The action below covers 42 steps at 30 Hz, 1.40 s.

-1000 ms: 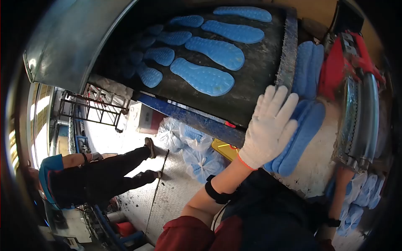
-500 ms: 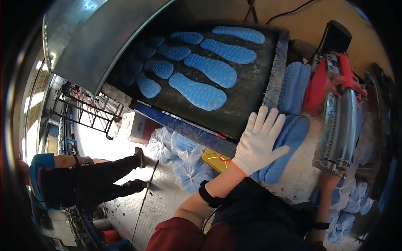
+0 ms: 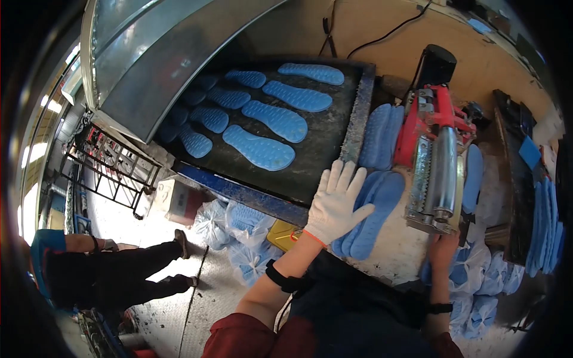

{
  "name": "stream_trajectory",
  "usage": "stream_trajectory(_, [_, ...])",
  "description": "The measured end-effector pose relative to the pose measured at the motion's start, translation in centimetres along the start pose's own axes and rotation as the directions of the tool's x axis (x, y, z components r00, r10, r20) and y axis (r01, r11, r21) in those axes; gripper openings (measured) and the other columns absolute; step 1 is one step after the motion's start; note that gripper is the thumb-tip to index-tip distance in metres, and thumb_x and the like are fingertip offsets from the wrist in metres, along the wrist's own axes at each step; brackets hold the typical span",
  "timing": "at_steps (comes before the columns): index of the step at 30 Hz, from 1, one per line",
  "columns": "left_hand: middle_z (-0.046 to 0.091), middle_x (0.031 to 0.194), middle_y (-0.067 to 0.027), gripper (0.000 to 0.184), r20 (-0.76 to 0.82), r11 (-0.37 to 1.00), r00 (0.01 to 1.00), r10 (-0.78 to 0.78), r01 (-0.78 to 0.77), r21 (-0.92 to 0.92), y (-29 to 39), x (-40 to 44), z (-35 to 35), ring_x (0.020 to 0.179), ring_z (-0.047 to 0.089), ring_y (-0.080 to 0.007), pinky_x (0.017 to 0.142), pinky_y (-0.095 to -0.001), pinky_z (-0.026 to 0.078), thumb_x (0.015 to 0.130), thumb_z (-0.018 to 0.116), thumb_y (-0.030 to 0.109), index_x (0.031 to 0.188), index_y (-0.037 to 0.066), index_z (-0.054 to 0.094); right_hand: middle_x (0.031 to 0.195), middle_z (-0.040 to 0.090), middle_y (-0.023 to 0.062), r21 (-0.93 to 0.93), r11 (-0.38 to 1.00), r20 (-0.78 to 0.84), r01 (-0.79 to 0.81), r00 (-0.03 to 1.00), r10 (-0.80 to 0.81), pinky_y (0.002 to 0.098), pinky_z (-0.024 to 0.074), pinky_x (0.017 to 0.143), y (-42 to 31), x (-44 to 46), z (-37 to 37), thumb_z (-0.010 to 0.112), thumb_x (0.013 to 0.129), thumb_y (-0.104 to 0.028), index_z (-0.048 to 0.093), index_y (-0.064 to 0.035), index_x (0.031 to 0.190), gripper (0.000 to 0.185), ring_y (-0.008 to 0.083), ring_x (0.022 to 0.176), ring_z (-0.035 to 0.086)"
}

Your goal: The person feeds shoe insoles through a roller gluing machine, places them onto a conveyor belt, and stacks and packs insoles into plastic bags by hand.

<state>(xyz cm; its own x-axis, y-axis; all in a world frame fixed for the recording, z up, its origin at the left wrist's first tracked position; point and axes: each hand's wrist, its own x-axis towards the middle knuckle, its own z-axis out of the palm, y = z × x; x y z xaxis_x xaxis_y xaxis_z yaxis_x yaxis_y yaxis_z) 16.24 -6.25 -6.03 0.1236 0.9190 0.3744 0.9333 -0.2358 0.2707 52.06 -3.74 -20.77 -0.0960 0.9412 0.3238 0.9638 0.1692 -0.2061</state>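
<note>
My left hand (image 3: 337, 206), in a white knit glove, is open with fingers spread. It rests by the near corner of the black belt (image 3: 322, 155), beside a stack of blue insoles (image 3: 379, 209). Several textured blue insoles (image 3: 274, 122) lie in rows on the belt, the farther ones in shadow under a metal hood (image 3: 161, 65). My bare right hand (image 3: 443, 250) is at the near end of a red machine (image 3: 407, 140) with a metal roller (image 3: 442, 173). Its fingers are partly hidden by the machine, so what they hold does not show.
More blue insoles (image 3: 376, 137) stand between belt and red machine. At right, blue pieces (image 3: 544, 224) hang by a dark board (image 3: 507, 179). Clear bags of blue items (image 3: 248, 259) sit on the floor. Another person (image 3: 101, 268) stands at left near a black rack (image 3: 107, 167).
The view has swung right, so everything sits further left and more of the right side shows. My right hand is more visible at the machine's end. My left hand stays spread by the stack.
</note>
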Motion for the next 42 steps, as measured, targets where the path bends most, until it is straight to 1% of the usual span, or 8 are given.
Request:
stream_trajectory(14, [0.044,0.139,-0.0248,0.067,-0.005,0.999,0.999,-0.039,0.039,-0.007,0.7,0.4,-1.1,0.133,0.035,-0.0447,0.109,-0.0489,0.030,0.083,0.067,0.033,0.135,-0.002,0.044,0.124,0.053,0.0187,0.112,0.989,-0.205,0.093,0.976,-0.069,0.0503,0.0423,0.092,-0.6,0.3,-0.3,0.061,0.077,-0.010,0.055,-0.0046,0.120,0.044,0.0399,0.113,0.050])
stream_trajectory(25, [0.055,0.124,-0.0202,0.038,-0.314,0.997,0.947,0.073,-0.081,-0.013,2.3,-0.7,0.8,0.116,0.053,-0.0416,0.095,-0.0476,0.044,0.081,0.063,0.008,0.118,-0.002,0.058,0.123,0.054,0.0271,0.294,0.914,-0.032,-0.280,0.953,0.302,0.0468,0.0443,0.091,-1.0,-0.4,-3.0,0.080,0.070,-0.021,0.042,0.0024,0.134,0.078,0.0446,0.108,0.053])
stream_trajectory(27, [0.057,0.122,-0.0191,0.037,-0.215,0.977,0.977,-0.002,-0.044,-0.209,4.1,-1.5,2.6,0.111,0.057,-0.0384,0.090,-0.0437,0.049,0.081,0.062,0.006,0.117,0.001,0.058,0.120,0.056,0.0280,0.399,0.833,0.067,-0.384,0.918,0.391,0.0458,0.0460,0.090,-0.8,-0.1,-3.2,0.081,0.069,-0.022,0.042,0.0032,0.134,0.079,0.0442,0.108,0.056])
stream_trajectory(31, [0.047,0.136,-0.0199,0.066,0.079,0.971,0.969,-0.234,0.237,-0.028,5.9,-2.8,7.9,0.122,0.050,-0.0370,0.094,-0.0391,0.048,0.082,0.068,0.020,0.137,0.001,0.036,0.115,0.061,0.0297,0.530,0.756,0.127,-0.385,0.917,0.377,0.0435,0.0489,0.089,-0.2,-0.6,-3.1,0.081,0.070,-0.021,0.041,0.0049,0.134,0.080,0.0415,0.107,0.061])
stream_trajectory(34, [0.039,0.142,-0.0211,0.084,0.080,0.945,0.962,-0.261,0.238,0.223,4.2,-3.8,12.4,0.131,0.041,-0.0384,0.102,-0.0410,0.043,0.078,0.074,0.031,0.141,-0.001,0.028,0.113,0.061,0.0288,0.514,0.744,0.166,-0.426,0.901,0.401,0.0442,0.0485,0.087,-1.5,-1.0,-5.3,0.081,0.071,-0.021,0.047,0.0017,0.129,0.072,0.0420,0.105,0.060])
stream_trajectory(36, [0.038,0.143,-0.0215,0.088,0.108,0.948,0.949,-0.298,0.280,0.155,3.1,-4.1,14.1,0.132,0.039,-0.0390,0.104,-0.0422,0.040,0.076,0.075,0.033,0.142,-0.001,0.028,0.111,0.062,0.0286,0.493,0.737,0.180,-0.461,0.884,0.432,0.0444,0.0484,0.086,-1.4,-1.5,-5.3,0.081,0.070,-0.021,0.049,0.0007,0.127,0.068,0.0420,0.104,0.060])
stream_trajectory(38, [0.042,0.137,-0.0205,0.089,0.171,0.935,0.920,-0.353,0.350,0.053,4.0,-3.2,12.8,0.128,0.041,-0.0383,0.101,-0.0429,0.041,0.074,0.077,0.034,0.141,0.000,0.029,0.107,0.063,0.0262,0.227,0.955,-0.217,-0.191,0.946,0.241,0.0447,0.0482,0.084,-1.1,-2.1,-4.1,0.081,0.069,-0.022,0.053,-0.0011,0.122,0.063,0.0408,0.100,0.061])
stream_trajectory(42, [0.049,0.122,-0.0164,0.079,0.125,0.933,0.940,-0.318,0.287,0.217,6.4,-2.7,10.5,0.110,0.053,-0.0349,0.085,-0.0427,0.047,0.074,0.077,0.029,0.138,0.006,0.036,0.103,0.064,0.0228,0.332,0.934,-0.190,-0.133,0.960,0.205,0.0456,0.0483,0.083,-0.4,-1.9,-3.2,0.082,0.068,-0.023,0.055,-0.0025,0.119,0.061,0.0384,0.096,0.061])
